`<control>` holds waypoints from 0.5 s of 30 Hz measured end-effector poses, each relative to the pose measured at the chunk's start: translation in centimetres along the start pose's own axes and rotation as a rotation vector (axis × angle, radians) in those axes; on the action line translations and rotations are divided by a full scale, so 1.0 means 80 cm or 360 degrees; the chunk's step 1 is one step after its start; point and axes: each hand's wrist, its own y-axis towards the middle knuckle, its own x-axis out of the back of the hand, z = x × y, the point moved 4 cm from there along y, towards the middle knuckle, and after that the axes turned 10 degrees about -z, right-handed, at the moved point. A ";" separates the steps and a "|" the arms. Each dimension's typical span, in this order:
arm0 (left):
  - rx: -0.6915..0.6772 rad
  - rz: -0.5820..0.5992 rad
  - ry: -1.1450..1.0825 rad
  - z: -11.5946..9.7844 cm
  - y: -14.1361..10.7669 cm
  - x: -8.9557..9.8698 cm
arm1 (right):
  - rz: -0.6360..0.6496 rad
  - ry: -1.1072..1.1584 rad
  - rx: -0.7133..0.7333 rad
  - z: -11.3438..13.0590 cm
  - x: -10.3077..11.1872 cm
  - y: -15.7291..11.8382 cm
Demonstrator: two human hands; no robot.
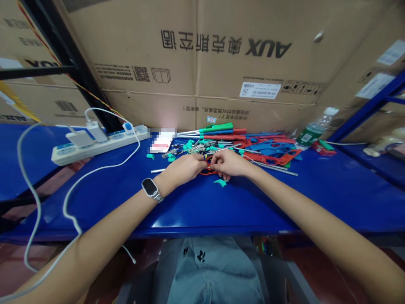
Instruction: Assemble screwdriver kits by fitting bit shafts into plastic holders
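Note:
My left hand (186, 169), with a watch on its wrist, is closed on the left side of a red-orange plastic part (207, 171). From the right, my right hand (228, 164) pinches at the same part, so the two hands nearly touch. The fingers cover much of the part. Just below my right hand lies a teal curved piece (220, 182) on the blue table (196, 211). Behind the hands is a pile of small metal and teal pieces (190, 145), with red and blue plastic shells (272, 147) on its right.
A white power strip (104, 145) with chargers and cables lies at the left. Lighters with green and red handles (217, 127) lie along the cardboard boxes (202, 67) at the back. A bottle (311, 131) stands back right, and a bright phone (163, 140) lies back left.

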 end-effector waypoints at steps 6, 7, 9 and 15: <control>0.0100 -0.0049 -0.0110 0.004 0.002 -0.006 | 0.0025 0.0039 -0.0074 -0.002 0.000 0.004; 0.0113 -0.0075 -0.0152 0.005 0.002 -0.006 | 0.0023 0.0045 -0.0082 -0.003 0.000 0.004; 0.0138 -0.0131 -0.0242 0.006 0.002 -0.008 | 0.0021 0.0049 -0.0096 -0.003 -0.001 0.004; 0.0165 -0.0164 -0.0264 0.006 0.001 -0.008 | 0.0028 0.0007 -0.0002 -0.001 0.000 0.003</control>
